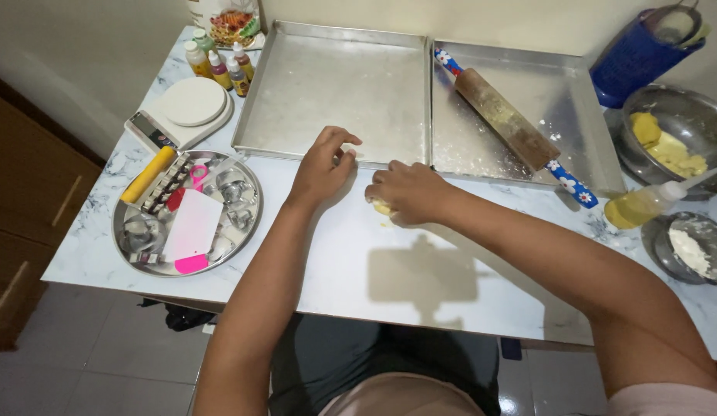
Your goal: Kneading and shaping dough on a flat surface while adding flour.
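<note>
My right hand [411,191] is closed over a small lump of pale yellow dough [382,207] on the white marble-patterned table [335,262]; only the lump's left edge shows under the fingers. My left hand [324,163] hovers just to its left, fingers loosely curled, holding nothing, beside the front rim of the left metal baking tray [335,85]. A wooden rolling pin [506,123] with blue flowered handles lies across the right baking tray [559,92].
A round metal plate [246,223] of cookie cutters, scrapers and a yellow tool sits at left. A white kitchen scale [190,108] and small colouring bottles [219,68] stand behind. At right: dough bowl [674,139], squeeze bottle [643,206], flour bowl [693,248], blue container [639,50].
</note>
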